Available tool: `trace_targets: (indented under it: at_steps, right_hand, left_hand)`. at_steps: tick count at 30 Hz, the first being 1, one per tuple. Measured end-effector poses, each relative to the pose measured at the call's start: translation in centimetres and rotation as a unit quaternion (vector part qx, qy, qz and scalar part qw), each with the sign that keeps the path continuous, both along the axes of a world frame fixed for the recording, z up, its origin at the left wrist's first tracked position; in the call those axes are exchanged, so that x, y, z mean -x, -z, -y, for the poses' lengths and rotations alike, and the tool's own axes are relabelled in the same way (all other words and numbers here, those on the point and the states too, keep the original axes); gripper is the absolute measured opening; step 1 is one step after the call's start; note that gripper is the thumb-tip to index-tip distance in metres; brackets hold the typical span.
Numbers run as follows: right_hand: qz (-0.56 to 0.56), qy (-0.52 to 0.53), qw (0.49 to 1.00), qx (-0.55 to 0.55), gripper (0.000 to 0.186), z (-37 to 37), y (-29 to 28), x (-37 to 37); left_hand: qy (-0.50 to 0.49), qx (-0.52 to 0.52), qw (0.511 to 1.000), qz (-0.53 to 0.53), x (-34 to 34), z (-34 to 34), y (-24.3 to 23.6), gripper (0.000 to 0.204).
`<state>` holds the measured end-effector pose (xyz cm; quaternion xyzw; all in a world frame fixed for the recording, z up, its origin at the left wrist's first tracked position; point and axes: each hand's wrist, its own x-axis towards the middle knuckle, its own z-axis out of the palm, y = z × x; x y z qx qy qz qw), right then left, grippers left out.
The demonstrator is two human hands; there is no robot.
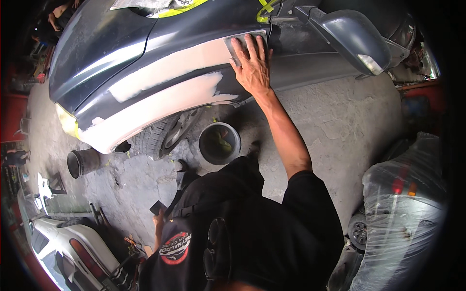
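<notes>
Grey sandpaper sheet [245,42] pressed on car fender [160,72].
Right hand [252,65] lies flat, fingers spread, on the sheet beside pale filler. Left hand [158,219] hangs low, gripping a dark block [158,207].

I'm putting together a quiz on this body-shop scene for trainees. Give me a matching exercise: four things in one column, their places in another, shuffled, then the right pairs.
Things:
1. right hand
2. left hand
3. grey bucket
4. side mirror

Places:
A. on the concrete floor beside the front wheel
B. low beside the black shirt, holding a small dark piece
C. sticking out from the car door, upper right
D. pressed flat on a sanding sheet on the fender

Pairs: 1-D, 2-B, 3-A, 4-C
</notes>
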<state>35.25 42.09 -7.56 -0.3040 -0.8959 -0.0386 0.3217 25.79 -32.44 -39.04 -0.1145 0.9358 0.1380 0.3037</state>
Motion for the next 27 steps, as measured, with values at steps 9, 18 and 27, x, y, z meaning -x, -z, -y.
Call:
trace_targets:
  at_steps: [9,18,27]
  right_hand:
    - [-0.03,-0.019,0.999,-0.012,0.067,1.4,4.4,0.1]
    - [-0.013,-0.01,1.0,0.006,0.067,2.7,7.8,-1.8]
    - [-0.028,0.004,1.0,-0.008,0.056,0.4,0.3,-0.8]
  left_hand:
    - [-0.056,0.039,0.998,0.0,-0.7,0.9,-2.1,0.068]
    - [-0.043,-0.057,0.997,-0.009,-1.7,7.5,-4.7,0.063]
    - [0.104,0.013,0.994,-0.005,-0.1,2.0,-1.4,0.072]
